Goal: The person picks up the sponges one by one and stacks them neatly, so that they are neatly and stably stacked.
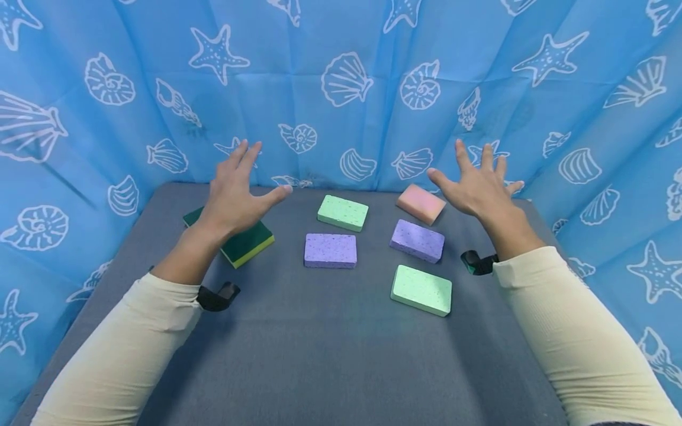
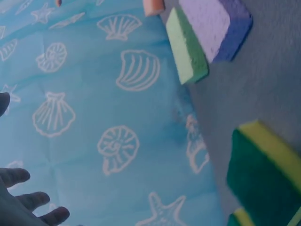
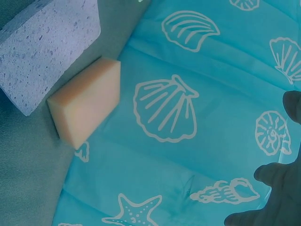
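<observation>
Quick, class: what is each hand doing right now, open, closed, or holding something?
Left hand: open, fingers spread, holding nothing.
Right hand: open, fingers spread, holding nothing.

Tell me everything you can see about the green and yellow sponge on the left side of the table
The green and yellow sponge is a rectangular block with a dark green scouring layer on top and a yellow foam layer beneath. It lies flat, turned at an angle, on the grey table near the back left, close to the blue shell-print cloth. The left hand, fingers spread, hovers above it and hides part of it; no contact shows. It sits apart from the other sponges.
</observation>
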The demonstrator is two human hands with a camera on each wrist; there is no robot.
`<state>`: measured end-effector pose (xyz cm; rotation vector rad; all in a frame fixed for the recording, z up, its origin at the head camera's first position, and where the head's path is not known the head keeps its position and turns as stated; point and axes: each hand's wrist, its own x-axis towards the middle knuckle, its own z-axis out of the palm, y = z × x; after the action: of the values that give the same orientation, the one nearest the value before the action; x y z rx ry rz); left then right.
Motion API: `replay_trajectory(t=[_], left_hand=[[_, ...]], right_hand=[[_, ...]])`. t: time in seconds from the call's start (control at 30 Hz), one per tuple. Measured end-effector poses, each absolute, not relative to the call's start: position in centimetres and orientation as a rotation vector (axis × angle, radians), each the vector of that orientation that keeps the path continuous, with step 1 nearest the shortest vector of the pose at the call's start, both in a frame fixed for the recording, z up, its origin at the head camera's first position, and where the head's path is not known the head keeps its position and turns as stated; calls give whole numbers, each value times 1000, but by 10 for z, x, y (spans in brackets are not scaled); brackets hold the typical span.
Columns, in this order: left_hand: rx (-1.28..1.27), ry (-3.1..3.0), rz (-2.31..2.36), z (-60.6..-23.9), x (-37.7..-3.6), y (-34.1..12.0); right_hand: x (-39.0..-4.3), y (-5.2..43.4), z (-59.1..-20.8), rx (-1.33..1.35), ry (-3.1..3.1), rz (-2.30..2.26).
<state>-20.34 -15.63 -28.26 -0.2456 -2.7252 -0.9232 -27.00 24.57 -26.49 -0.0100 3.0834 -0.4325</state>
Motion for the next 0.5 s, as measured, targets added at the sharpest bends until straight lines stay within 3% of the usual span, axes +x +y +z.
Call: replay_trajectory(t=[0.5], left_hand=[[-343, -2576, -1238, -337, -204, -137]], right_hand=[[-267, 245, -269, -20, 3095, -441]])
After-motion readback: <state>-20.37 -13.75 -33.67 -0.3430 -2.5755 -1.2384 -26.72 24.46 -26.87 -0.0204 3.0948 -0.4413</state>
